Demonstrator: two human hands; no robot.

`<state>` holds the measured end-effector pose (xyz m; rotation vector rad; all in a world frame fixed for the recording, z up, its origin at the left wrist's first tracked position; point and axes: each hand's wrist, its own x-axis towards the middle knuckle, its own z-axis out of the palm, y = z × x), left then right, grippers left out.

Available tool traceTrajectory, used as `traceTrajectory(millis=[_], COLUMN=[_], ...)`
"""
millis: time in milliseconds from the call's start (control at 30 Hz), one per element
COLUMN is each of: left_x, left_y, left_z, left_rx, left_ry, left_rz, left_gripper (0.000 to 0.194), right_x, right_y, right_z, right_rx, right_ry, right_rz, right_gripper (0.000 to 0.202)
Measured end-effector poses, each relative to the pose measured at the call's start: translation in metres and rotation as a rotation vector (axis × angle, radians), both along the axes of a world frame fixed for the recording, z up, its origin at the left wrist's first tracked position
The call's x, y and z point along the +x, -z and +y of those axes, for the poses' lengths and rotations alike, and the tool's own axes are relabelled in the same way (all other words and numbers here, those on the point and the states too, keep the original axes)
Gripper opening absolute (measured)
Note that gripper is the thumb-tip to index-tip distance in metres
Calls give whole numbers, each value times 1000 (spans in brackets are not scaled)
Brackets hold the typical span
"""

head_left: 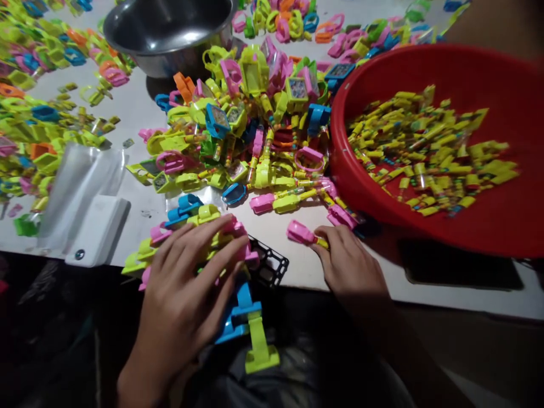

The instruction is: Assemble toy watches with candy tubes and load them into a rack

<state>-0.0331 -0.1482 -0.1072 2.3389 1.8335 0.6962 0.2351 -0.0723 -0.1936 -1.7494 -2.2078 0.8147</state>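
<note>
My left hand (187,283) is curled over a bunch of plastic toy watches (182,209) in pink, blue and yellow-green at the table's near edge. Below its palm, a blue toy watch (242,309) and a yellow-green one (259,345) hang past the edge. My right hand (351,263) pinches the yellow wrapped end of a pink toy watch (301,232) just above the white table. Between both hands lies a black openwork plastic frame (270,263). Ahead of them is a heap of toy watches (255,124), many with small candy-filled tubes attached.
A red basin (425,238) with many yellow-wrapped tubes stands at right, a dark flat object (459,269) below it. At the back left is a steel bowl (170,51). A white box-shaped device (100,229) and clear plastic bags (85,181) lie at left, near more watches.
</note>
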Motion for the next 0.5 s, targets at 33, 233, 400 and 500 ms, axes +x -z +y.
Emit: traceTrajectory(millis=[33,233,400,500], left_x=[-1,-1,1,2], left_y=[0,-1,1,2], left_z=[3,17,16,15], left_rx=[2,-15,-1,4], left_ry=[-17,-58,-78,-82], left_rz=[-3,-25,-33,-25], left_gripper=[44,34,31,30], right_x=[-3,-25,-56,-61], right_y=[-1,-6,8,12], right_z=[1,-7,-19,-18], right_rx=[-35,-279,-265,-222], right_ry=[-22,-94,-167,-277], right_rz=[60,488,624,618], right_gripper=[22,18,11,14])
